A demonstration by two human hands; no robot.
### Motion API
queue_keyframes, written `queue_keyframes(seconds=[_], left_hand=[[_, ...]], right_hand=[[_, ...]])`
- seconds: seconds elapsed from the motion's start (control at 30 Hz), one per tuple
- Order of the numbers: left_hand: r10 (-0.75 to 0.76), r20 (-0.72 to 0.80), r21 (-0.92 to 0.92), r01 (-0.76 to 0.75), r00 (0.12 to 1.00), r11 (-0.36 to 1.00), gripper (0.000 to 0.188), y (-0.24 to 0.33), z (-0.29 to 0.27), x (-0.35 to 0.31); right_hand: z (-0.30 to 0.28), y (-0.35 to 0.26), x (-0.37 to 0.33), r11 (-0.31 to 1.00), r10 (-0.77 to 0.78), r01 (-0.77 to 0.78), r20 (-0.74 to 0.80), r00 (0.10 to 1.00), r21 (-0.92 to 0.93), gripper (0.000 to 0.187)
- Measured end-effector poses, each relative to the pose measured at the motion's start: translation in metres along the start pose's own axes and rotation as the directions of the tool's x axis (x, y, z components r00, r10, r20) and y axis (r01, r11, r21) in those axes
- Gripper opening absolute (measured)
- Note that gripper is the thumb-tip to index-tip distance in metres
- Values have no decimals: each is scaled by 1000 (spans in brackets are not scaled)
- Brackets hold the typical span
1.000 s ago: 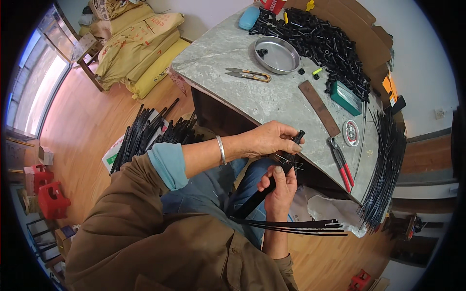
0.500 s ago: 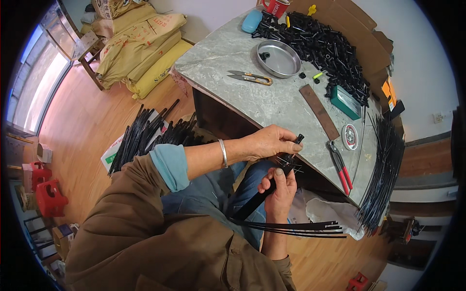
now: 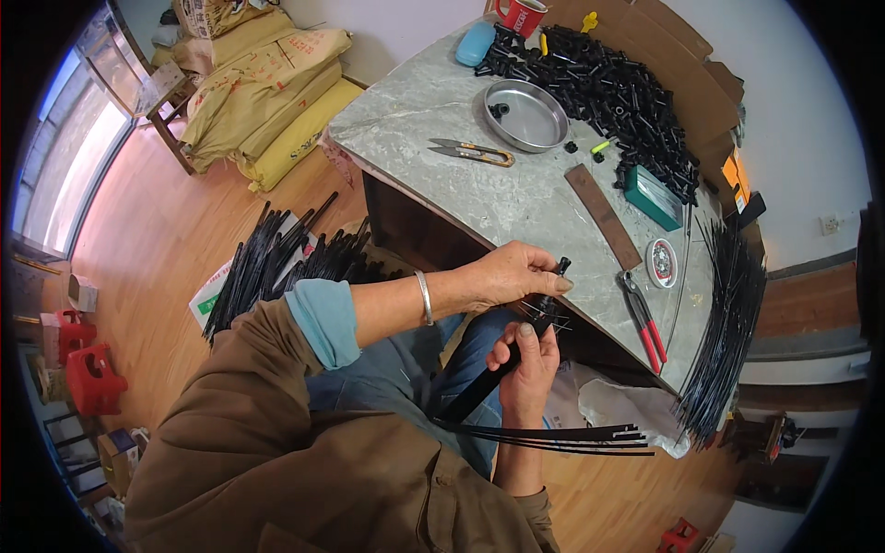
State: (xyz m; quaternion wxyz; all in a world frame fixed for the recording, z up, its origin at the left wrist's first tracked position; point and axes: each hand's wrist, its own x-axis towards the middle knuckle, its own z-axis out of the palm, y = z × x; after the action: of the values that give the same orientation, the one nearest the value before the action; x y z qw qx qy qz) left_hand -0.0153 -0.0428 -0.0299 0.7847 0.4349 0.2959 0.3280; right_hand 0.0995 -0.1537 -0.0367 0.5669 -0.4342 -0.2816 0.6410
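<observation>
Left hand (image 3: 518,275): fingers pinched on black fitting (image 3: 563,264)
Right hand (image 3: 527,361): fingers curled round black shaft (image 3: 476,391)
Pliers (image 3: 649,324): on table (image 3: 406,111)

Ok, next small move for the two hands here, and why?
Probably have the right hand steady the black rod while the left hand nudges the thin wires inward. They stick out sideways between the hands, and the left hand pinches the dark piece just above them, so it looks well placed.

probably a small workshop: heaped black parts (image 3: 627,101), pliers (image 3: 634,300), sacks (image 3: 267,92)
</observation>
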Motion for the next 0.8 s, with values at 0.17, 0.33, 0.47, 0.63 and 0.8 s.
queue_keyframes(seconds=[0.17, 0.33, 0.47, 0.63, 0.8], left_hand=[[5, 60, -2, -5, 998, 1000, 32, -1, -5, -1], [32, 52, -63, -29, 998, 998, 26, 0, -3, -3], [41, 74, -69, -36, 996, 997, 27, 2, -2, -4], [113, 28, 14, -113, 993, 993, 28, -3, 1, -6], [134, 25, 83, -135, 991, 987, 27, 4, 4, -9]], right_hand=[[0, -1, 0, 1000, 4, -4, -5, 1000, -1, 16], [1, 1, 0, 1000, 3, -3, -11, 1000, 3, 18], [2, 0, -1, 1000, -5, 5, -15, 1000, -4, 18], [5, -1, -2, 998, -33, 31, -46, 998, -54, 17], [1, -2, -2, 1000, -13, 13, -39, 999, 1, 16]])
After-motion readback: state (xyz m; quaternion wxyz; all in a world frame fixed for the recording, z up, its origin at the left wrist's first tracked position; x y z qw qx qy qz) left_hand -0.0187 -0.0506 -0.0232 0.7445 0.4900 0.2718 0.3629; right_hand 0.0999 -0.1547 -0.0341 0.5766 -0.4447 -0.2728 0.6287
